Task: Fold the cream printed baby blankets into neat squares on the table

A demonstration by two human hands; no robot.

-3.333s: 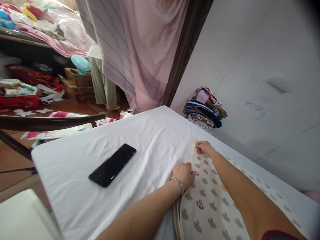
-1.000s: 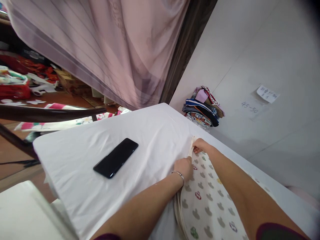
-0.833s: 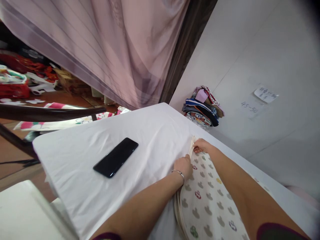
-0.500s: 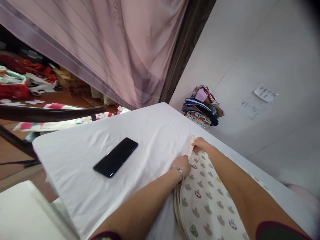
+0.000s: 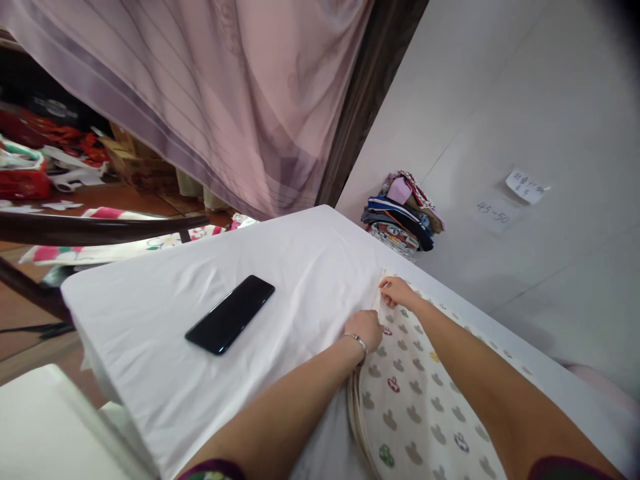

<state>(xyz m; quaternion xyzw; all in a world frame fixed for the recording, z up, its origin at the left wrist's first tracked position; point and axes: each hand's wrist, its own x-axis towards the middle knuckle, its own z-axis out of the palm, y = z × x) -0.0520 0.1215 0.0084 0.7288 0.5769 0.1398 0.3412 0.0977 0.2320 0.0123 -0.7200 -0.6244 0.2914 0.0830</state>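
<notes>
A cream cloth (image 5: 400,400) printed with grey and coloured rabbit heads lies in layers at the right side of the white-covered table (image 5: 295,267). My left hand (image 5: 364,329), with a silver bracelet on the wrist, is closed on the cloth's left edge. A little farther away, my right hand (image 5: 397,292) pinches the same edge near its far corner. The fingertips of the left hand are partly hidden by the hand itself. Left of both hands, a black smartphone (image 5: 231,315) lies flat on the table.
Beyond the table's far right edge sits a stack of folded clothes (image 5: 401,213) against the white wall (image 5: 500,120). Pink curtains (image 5: 280,100) hang behind. A dark chair (image 5: 100,229) stands at the left, and a white seat-like surface (image 5: 55,427) is at the lower left.
My right hand has shifted slightly along the cloth's edge toward me. More of the printed cloth shows beyond my right forearm. The left hand keeps its grip.
</notes>
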